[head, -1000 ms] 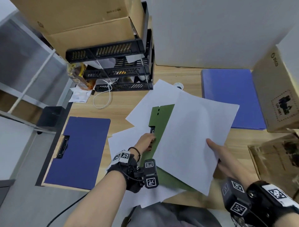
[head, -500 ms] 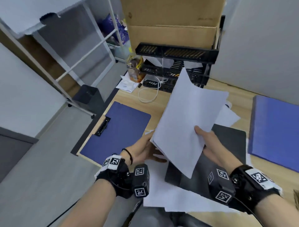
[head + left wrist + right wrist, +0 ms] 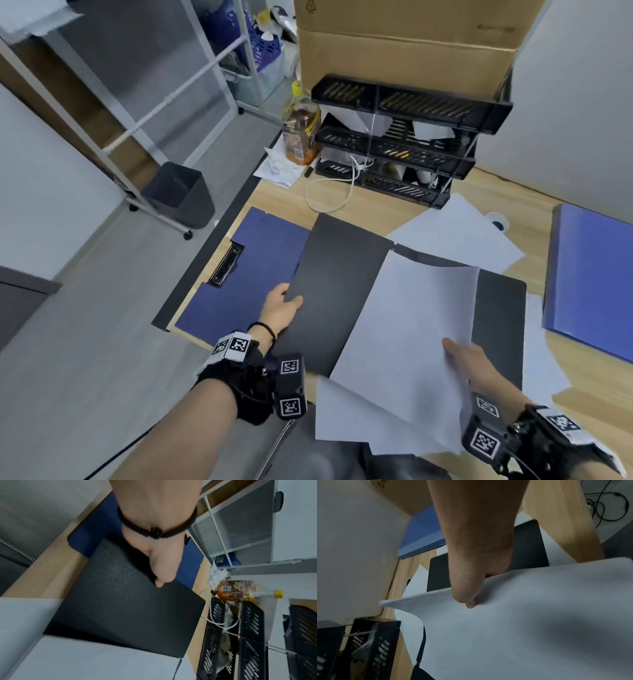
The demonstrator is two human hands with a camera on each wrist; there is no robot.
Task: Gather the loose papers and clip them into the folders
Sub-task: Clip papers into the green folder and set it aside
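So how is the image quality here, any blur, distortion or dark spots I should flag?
Head view: sharp enough, wide-angle bending of the shelf rails, even light, no glare. Left wrist view: soft, the papers at the bottom smeared; the left hand on the black folder reads clearly. Right wrist view: dim, the right hand in shade, a broad shadow across the sheets.

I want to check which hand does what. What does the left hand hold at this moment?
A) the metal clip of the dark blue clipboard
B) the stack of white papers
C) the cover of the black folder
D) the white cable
C: the left hand grips the edge of the black folder cover; the white papers are in the right hand.
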